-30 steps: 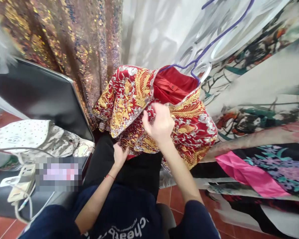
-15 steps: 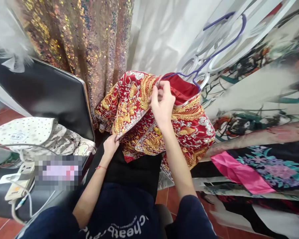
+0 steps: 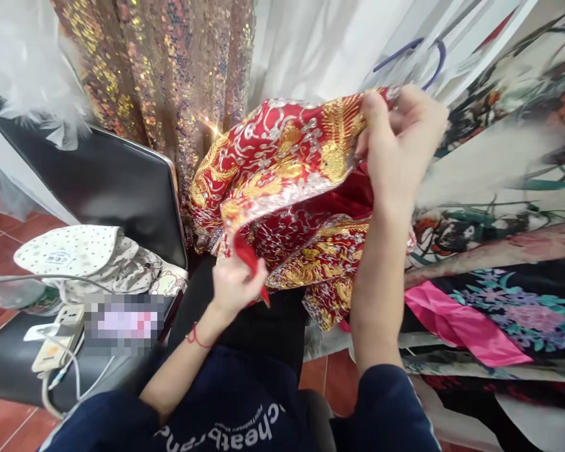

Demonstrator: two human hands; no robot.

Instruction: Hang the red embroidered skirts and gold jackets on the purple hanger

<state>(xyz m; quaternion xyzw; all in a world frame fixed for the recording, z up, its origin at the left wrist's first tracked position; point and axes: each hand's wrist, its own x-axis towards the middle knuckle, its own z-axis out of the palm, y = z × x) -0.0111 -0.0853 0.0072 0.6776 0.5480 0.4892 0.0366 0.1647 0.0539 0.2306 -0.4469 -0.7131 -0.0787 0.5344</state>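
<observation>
A red jacket [image 3: 287,144] with gold and silver embroidery is spread over my lap, its front edge pulled open so the red lining shows. My right hand [image 3: 400,138] is raised and pinches the jacket at the collar. Lower down, my left hand [image 3: 235,285] grips the bottom corner of the same front panel, where some red lining folds over. A purple hanger [image 3: 433,59] sticks out behind my right hand; its lower part is hidden by the jacket and the hand.
To the left, a black chair [image 3: 117,188] carries a dotted white cloth bag [image 3: 70,251], a power strip [image 3: 59,345] with cables, and a blurred-out item. A sequined gold dress [image 3: 169,75] hangs behind. Patterned garments [image 3: 499,220] hang at right.
My right hand has lifted the collar up and to the right, opening the front panel wider. My left hand has moved slightly right with the corner. The hanger is now mostly covered.
</observation>
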